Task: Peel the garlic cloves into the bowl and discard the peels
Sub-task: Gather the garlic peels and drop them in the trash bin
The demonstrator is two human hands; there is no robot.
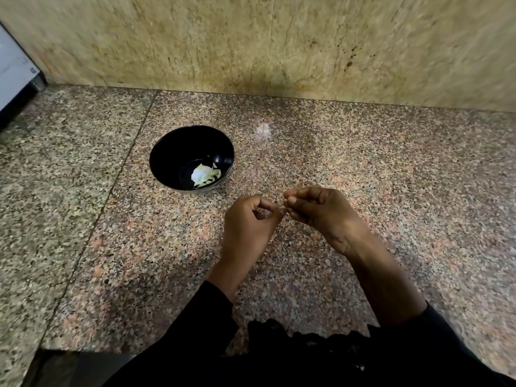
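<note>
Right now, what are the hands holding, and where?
The left hand and right hand meet fingertip to fingertip, pinching something tiny between them. It is too small and hidden to name.

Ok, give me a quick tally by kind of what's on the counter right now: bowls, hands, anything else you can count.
Black bowl: 1, with pale garlic pieces inside, too clumped to count
Hands: 2, left hand and right hand, fingertips meeting on something too small to identify
Grey appliance at far left: 1
Total: 4
</note>
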